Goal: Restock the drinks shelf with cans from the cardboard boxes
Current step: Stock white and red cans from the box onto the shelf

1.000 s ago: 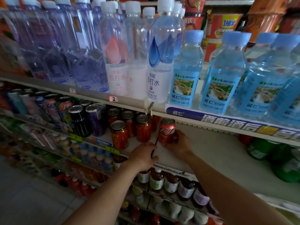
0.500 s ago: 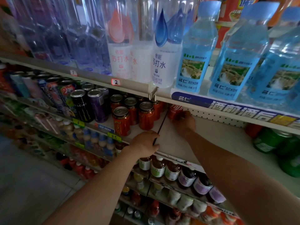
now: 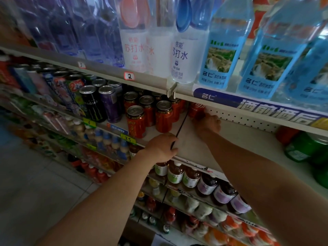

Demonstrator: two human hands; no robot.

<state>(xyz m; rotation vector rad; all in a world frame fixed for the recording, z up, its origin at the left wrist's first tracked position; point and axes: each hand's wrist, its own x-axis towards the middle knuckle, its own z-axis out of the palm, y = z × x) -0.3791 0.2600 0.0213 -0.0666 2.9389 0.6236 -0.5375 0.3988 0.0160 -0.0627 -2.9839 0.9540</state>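
Nearest us, our left hand [image 3: 162,147] rests on the front edge of the shelf [image 3: 204,148], fingers curled over the black divider [image 3: 179,128]. Farther in, our right hand [image 3: 209,122] grips a red can [image 3: 195,109] at the back wall. Step: seating it. Next, we judge: let go, fetch another.

Bare shelf [image 3: 236,139] right of red cans [image 3: 164,117], green bottles [image 3: 301,148] far right, low shelf edge [image 3: 230,105] overhead

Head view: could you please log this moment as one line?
right hand: holds red can at shelf back | left hand: grips shelf edge
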